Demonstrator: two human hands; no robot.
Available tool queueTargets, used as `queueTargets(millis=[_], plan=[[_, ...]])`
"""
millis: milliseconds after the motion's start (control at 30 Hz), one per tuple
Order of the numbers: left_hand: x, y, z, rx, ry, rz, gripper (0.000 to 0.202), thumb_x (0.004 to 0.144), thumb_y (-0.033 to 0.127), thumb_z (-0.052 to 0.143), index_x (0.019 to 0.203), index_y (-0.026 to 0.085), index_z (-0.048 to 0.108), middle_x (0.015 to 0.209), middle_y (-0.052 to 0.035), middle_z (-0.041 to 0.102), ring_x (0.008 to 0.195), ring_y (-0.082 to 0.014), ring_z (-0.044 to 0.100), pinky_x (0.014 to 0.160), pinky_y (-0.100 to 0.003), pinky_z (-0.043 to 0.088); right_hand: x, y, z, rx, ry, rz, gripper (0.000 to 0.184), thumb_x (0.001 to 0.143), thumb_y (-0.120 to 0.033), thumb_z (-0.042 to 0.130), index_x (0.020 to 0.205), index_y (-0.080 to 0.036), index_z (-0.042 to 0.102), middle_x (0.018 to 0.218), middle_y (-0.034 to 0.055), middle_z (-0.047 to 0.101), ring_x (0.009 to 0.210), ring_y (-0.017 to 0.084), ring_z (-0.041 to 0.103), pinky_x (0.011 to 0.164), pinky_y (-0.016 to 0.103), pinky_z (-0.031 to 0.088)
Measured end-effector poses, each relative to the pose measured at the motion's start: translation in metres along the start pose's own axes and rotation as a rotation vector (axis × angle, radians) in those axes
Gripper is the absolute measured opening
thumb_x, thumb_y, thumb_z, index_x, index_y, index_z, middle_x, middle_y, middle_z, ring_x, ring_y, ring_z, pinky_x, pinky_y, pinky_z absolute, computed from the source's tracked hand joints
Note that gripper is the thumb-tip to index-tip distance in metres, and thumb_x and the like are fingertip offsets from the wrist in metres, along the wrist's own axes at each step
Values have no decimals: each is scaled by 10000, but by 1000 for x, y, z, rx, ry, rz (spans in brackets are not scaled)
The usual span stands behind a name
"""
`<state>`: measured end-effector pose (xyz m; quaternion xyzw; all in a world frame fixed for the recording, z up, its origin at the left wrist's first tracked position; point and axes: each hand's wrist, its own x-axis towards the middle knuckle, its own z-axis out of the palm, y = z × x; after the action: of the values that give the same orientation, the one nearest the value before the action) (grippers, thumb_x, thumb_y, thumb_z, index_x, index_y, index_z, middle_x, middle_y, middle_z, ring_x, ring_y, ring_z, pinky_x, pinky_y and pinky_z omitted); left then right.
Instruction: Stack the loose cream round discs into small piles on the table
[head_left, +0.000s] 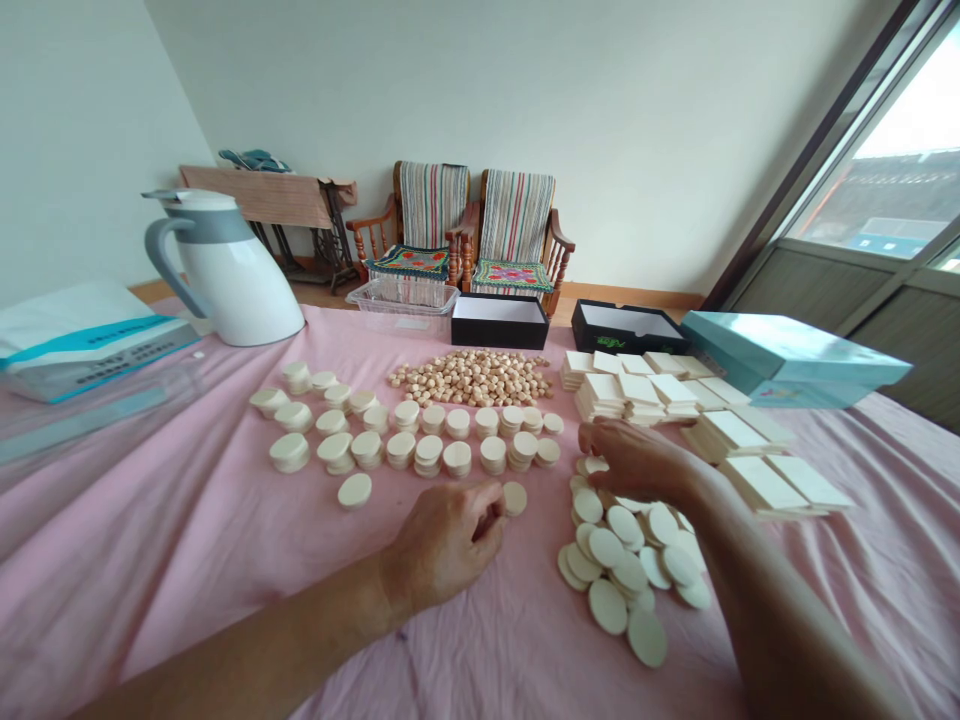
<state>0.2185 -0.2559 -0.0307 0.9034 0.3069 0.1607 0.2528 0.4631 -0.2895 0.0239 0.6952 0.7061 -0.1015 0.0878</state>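
Note:
My left hand (454,540) is curled closed just above the pink cloth, knuckles up. A pale round wooden disc (514,498) lies right beside its bent index finger; whether anything is inside the fingers is hidden. My right hand (637,455) reaches over the far edge of a loose heap of round discs (628,572), fingers pointing left and apart from the thumb. A disc (595,465) shows beneath its fingers. Left of the heap, short stacks of discs (429,452) stand in rows, and a single disc (355,491) lies in front of them.
Behind the stacks is a pile of small wooden pieces (480,378). Stacked square tiles (600,395) and rectangular tiles (765,482) lie at right. Black boxes (499,335), a clear tray (405,300), a blue box (795,350), a white jug (240,280) and a tissue pack (90,335) surround them.

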Motion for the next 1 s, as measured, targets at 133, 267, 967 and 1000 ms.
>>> queueTargets(millis=[133,267,967,1000], plan=[[0,0,0,2,5,5,96,792,154,493,700,176,513,600,44,525,531,-87,455,529,-228,251,-2,1,-2,-7,-32,-14,249,692,-73,556,932,-122,597,999,133,618,926,219,586,764,277,411],[0,1,0,3,6,11,100,789,146,490,696,174,515,591,44,518,524,-88,451,527,-229,253,1,2,1,45,51,-11,225,666,-123,566,889,-135,589,943,118,611,877,219,572,726,279,400],[1,1,0,-3,11,36,90,771,117,491,702,170,515,598,35,516,536,-90,444,538,-226,256,41,1,29,315,528,-214,407,723,-51,484,1115,-143,543,1084,105,566,967,197,549,849,303,410],[1,1,0,-2,12,35,92,772,117,490,702,170,515,598,35,517,535,-90,444,538,-226,255,40,2,28,311,531,-209,408,723,-55,483,1117,-145,542,1096,107,569,975,197,550,851,302,408]])
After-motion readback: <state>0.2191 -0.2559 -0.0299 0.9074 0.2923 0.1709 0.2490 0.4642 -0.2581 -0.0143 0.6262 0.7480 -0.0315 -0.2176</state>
